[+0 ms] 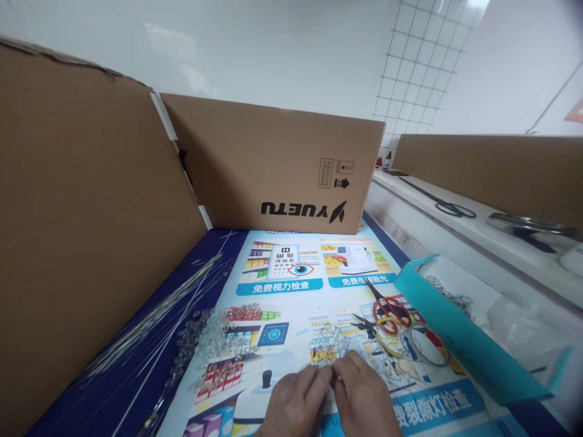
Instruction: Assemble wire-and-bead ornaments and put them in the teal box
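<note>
Head view: the left hand (298, 397) and right hand (364, 393) meet nearly fingertip to fingertip, fingers curled in — I cannot tell whether either is closed on anything. Just past them a loose tangle of thin wire (331, 341) lies on the printed sheet (291, 308), between the clear beads (216, 341) and the red-handled scissors (395, 312). That wire should be light and springy, easily kinked and apt to snag on itself, so a free outer loop seems the best place to pinch. The beads, smooth and rounded, would probably slip or roll.
</note>
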`<act>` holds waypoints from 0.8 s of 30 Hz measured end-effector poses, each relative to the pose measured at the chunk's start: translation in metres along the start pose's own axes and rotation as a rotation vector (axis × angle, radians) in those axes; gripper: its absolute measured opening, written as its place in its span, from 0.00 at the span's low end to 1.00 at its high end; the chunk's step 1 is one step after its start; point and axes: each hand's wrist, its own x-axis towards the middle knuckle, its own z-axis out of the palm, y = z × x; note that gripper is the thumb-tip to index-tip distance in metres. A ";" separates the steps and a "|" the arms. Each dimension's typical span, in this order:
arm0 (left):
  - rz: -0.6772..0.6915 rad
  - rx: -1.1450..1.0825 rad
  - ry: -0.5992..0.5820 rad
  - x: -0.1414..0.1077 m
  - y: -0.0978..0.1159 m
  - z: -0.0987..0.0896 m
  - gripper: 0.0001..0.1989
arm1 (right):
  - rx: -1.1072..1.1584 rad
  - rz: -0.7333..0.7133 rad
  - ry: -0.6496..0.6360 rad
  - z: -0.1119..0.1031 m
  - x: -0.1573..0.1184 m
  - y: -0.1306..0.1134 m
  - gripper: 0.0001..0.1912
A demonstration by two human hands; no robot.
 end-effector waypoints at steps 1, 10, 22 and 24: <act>0.020 -0.008 -0.006 0.001 -0.001 -0.001 0.15 | 0.012 0.007 -0.008 -0.002 0.000 -0.001 0.10; 0.064 -0.058 -0.030 0.007 -0.004 -0.005 0.13 | 0.036 0.022 -0.010 -0.006 -0.001 -0.004 0.09; 0.115 -0.018 0.007 0.015 -0.010 -0.013 0.10 | 0.123 -0.031 0.035 -0.001 -0.005 -0.005 0.11; 0.092 -0.013 -0.009 0.016 -0.013 -0.013 0.10 | 0.077 -0.044 0.067 0.003 -0.006 -0.006 0.11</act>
